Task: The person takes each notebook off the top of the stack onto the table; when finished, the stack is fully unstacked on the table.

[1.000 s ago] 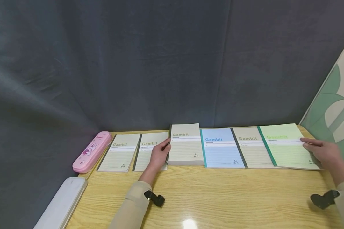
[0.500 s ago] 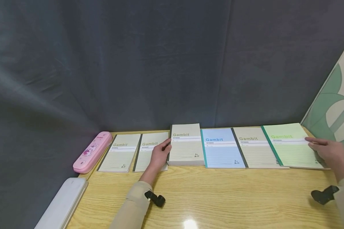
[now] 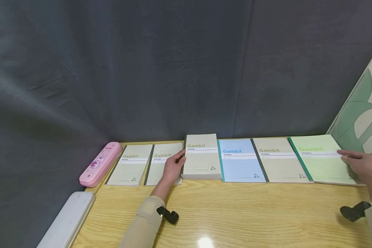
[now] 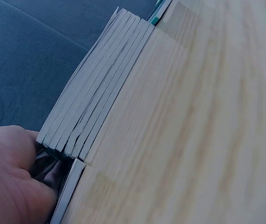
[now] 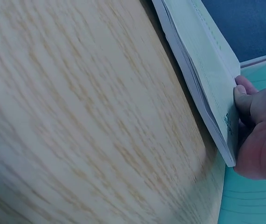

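A green notebook (image 3: 320, 165) with a dark green spine lies at the right end of a row of notebooks. My right hand (image 3: 363, 166) pinches its right edge, the thumb on the cover in the right wrist view. Left of centre stands a thick stack of beige notebooks (image 3: 201, 160), with several page blocks showing in the left wrist view. Against the stack's dark spine side rests my left hand (image 3: 172, 169), reaching over a thin beige notebook (image 3: 156, 168). Part of that hand's fingers is hidden behind the stack.
Between stack and green notebook lie a blue notebook (image 3: 241, 168) and a beige notebook (image 3: 280, 168). Another beige notebook (image 3: 127, 170) lies farther left, beside a pink pencil case (image 3: 100, 163) and a white flat object (image 3: 68, 217). A dark curtain (image 3: 173, 69) closes the table's back.
The green notebook has slid right in my right hand and now lies beside the beige notebook it partly covered. My left hand stays at the stack.
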Motion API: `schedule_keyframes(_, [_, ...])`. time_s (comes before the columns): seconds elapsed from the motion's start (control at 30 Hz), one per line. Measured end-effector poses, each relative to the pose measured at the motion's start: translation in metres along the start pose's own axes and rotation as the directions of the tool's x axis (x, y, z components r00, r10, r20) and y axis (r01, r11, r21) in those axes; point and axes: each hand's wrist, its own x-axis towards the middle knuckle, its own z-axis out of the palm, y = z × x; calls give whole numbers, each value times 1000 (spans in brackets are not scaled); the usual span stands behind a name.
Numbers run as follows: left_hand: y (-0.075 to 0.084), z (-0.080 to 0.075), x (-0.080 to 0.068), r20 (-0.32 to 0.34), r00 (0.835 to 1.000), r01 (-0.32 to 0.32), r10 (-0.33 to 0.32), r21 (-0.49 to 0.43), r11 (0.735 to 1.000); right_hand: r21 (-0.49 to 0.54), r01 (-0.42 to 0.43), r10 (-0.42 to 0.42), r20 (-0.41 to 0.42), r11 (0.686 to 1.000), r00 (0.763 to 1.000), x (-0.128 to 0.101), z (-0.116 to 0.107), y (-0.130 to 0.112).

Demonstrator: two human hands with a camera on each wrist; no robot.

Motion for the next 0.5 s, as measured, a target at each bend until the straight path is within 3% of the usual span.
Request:
schedule_keyframes(0.4, [-1,0,2,1,1000,16,-16,-2,1000,-34,-21,21,1,999,1000,13,1,3])
schedule_keyframes(0.5, [0,0,2,3,1000,21,-21,1,1000,-90,-3,2,-16,996,1000,12,2,-3])
